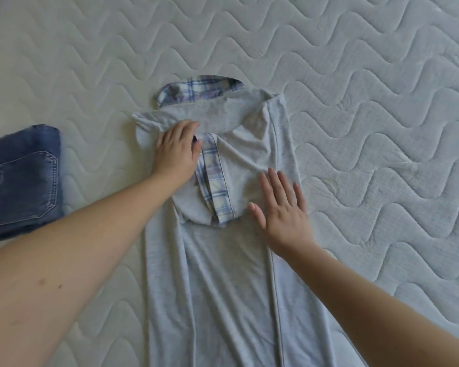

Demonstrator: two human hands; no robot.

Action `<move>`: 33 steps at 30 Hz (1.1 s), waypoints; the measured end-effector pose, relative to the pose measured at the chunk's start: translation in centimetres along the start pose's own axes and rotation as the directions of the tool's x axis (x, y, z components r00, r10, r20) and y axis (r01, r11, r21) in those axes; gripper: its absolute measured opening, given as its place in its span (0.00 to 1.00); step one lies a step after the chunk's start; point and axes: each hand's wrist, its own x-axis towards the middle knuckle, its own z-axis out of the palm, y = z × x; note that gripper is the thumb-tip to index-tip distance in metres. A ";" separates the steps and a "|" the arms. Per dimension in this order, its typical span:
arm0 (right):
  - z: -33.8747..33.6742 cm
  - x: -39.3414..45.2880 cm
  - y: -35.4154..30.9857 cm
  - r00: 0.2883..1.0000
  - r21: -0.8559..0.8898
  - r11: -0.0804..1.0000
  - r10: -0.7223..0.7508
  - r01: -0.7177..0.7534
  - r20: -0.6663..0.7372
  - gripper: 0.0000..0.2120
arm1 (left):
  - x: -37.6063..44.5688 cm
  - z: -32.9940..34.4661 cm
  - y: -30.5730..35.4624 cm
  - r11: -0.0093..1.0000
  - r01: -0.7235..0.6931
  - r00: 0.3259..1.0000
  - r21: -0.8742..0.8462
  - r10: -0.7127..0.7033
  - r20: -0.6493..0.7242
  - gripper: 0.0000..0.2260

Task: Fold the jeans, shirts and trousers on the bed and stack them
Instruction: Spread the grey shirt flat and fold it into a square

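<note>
— How is the light?

— Soft, even daylight, fairly bright, with a cool grey-green cast over the quilted mattress [355, 75]. No glare anywhere.

— Shadows?

— Faint ones only: a thin soft shadow under the right hand [282, 207] on the grey shirt [223, 274], and a darker edge beneath the left forearm [72, 247].

— Sharpness?

— Slightly soft overall, with compression smear. The jeans [21, 178] at the left edge look a little blurred. Wide-angle bending stretches the forearms towards the lower corners.
</note>
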 end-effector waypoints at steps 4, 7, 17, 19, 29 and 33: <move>-1.2 3.2 -3.0 0.995 0.036 0.995 -0.098 0.097 0.032 0.31 | 0.4 -1.3 -4.8 0.986 0.166 0.985 0.023 -0.165 -0.044 0.19; -1.4 5.9 -5.0 0.987 0.067 0.987 -0.152 0.148 0.048 0.28 | 1.3 -2.5 -8.2 0.942 0.325 0.944 -0.077 -0.329 -0.039 0.20; -1.9 15.6 -11.0 0.983 0.043 0.990 -0.141 0.137 0.116 0.24 | 5.4 -3.8 -13.8 0.943 0.258 0.942 -0.208 -0.198 0.271 0.09; -2.2 16.7 -11.6 0.979 -0.069 0.994 -0.072 0.087 0.191 0.23 | 6.6 -4.1 -14.1 0.967 0.214 0.917 -0.140 -0.149 0.371 0.10; -3.5 19.1 -11.6 0.965 0.085 0.996 -0.005 -0.018 0.262 0.11 | 9.9 -5.5 -16.2 0.991 0.130 0.849 -0.027 -0.097 0.519 0.15; -3.6 20.0 -11.6 0.968 0.131 0.989 0.039 -0.074 0.248 0.07 | 9.7 -4.2 -17.5 0.905 0.325 0.848 -0.275 -0.149 0.509 0.10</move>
